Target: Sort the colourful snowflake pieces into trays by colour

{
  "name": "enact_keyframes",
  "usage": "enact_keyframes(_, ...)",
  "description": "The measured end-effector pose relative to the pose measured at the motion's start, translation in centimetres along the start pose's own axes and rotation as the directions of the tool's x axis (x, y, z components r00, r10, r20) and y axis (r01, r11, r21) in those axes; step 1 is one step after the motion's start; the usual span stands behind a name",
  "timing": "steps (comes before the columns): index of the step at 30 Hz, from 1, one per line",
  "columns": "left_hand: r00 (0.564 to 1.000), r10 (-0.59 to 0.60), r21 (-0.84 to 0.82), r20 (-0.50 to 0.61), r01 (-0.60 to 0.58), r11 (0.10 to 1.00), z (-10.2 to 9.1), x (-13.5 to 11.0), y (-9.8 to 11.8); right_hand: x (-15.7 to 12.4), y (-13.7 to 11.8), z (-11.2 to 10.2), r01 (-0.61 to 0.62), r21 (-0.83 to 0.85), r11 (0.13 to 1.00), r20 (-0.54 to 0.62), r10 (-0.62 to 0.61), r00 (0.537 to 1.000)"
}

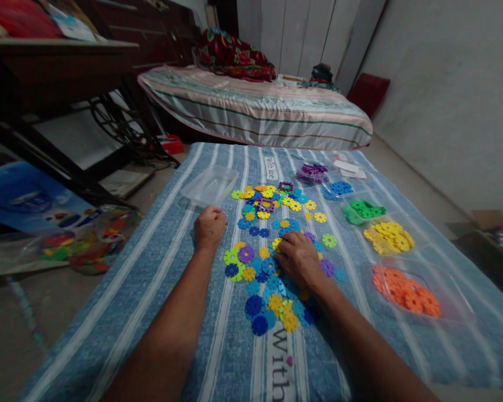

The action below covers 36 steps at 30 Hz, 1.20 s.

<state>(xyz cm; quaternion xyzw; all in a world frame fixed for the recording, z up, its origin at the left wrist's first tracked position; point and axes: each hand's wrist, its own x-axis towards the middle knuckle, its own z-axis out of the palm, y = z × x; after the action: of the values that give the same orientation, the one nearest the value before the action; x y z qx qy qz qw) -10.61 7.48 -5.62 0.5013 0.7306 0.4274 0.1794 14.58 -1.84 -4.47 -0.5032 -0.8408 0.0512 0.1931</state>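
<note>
Flat, notched plastic discs in blue, yellow, purple and lime lie in a loose pile (pixel 272 285) on a striped blue cloth. My right hand (pixel 299 258) is over the middle of the pile, its fingers curled down among the discs. A yellow disc (pixel 276 244) shows at its fingertips; whether it is gripped is hidden. My left hand (pixel 210 226) rests closed on the cloth, left of the discs, and its palm is out of sight. Just beyond it stands a clear plastic box (pixel 212 185) with no discs visible inside. Two purple square pieces (pixel 265 205) lie among the farther discs.
Along the right side, clear boxes hold sorted pieces: orange (pixel 406 291), yellow (pixel 389 237), green (pixel 364 209), blue (pixel 337 190) and purple (pixel 313 172). A bed (pixel 255 111) stands behind the table. Bagged colourful pieces (pixel 104 237) lie at the lower left.
</note>
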Motion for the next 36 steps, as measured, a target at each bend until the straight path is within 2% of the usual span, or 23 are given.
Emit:
enact_keyframes(5,1.000,-0.020,0.001,0.009,0.020,1.000,0.1,0.0,-0.2,-0.6,0.3,-0.1,-0.052,0.025,0.998,-0.075,0.054,0.996)
enact_keyframes(8,1.000,-0.011,0.002,0.001,0.011,1.000,0.2,0.2,-0.4,-1.3,-0.2,-0.2,0.041,0.090,0.995,-0.121,-0.030,0.992)
enact_keyframes(12,1.000,0.005,-0.008,-0.004,-0.005,1.000,0.2,0.2,-0.5,-1.7,-1.4,-0.5,0.167,0.126,0.978,-0.051,-0.162,0.986)
enact_keyframes(17,1.000,0.009,0.005,-0.012,-0.009,1.000,0.1,0.0,-0.3,-1.7,-2.1,-0.6,0.141,0.091,0.986,0.021,-0.144,0.989)
enact_keyframes(20,1.000,0.009,-0.007,-0.007,-0.009,1.000,0.0,0.1,-0.1,-1.6,-2.2,-0.4,0.149,0.079,0.986,0.012,-0.150,0.989)
enact_keyframes(23,1.000,0.005,-0.012,-0.006,-0.006,1.000,-0.1,0.1,0.1,-1.3,-2.0,0.1,0.165,0.092,0.982,-0.047,-0.161,0.986)
enact_keyframes(26,1.000,-0.003,-0.011,-0.007,0.003,1.000,-0.3,0.1,0.4,-0.9,-1.4,0.1,0.097,0.114,0.989,-0.121,-0.083,0.989)
enact_keyframes(28,1.000,-0.016,-0.024,-0.003,0.016,1.000,-0.4,0.1,0.6,-0.7,-0.9,-0.3,-0.015,0.189,0.982,-0.171,0.048,0.984)
enact_keyframes(30,1.000,-0.029,-0.031,0.000,0.029,0.999,-0.5,0.1,0.6,-0.6,-0.4,-0.8,-0.146,0.374,0.916,-0.194,0.231,0.953)
enact_keyframes(31,1.000,-0.030,-0.028,0.001,0.030,0.999,-0.5,0.1,0.6,-0.5,0.0,-1.1,-0.203,0.488,0.849,-0.180,0.325,0.928)
enact_keyframes(34,1.000,-0.017,-0.009,0.002,0.017,1.000,-0.4,0.3,0.2,0.3,1.6,-1.8,-0.322,0.761,0.563,-0.067,0.562,0.824)
enact_keyframes(36,1.000,-0.006,-0.002,0.003,0.006,1.000,-0.4,0.5,-0.1,1.6,3.3,-2.5,-0.339,0.865,0.369,0.010,0.664,0.748)
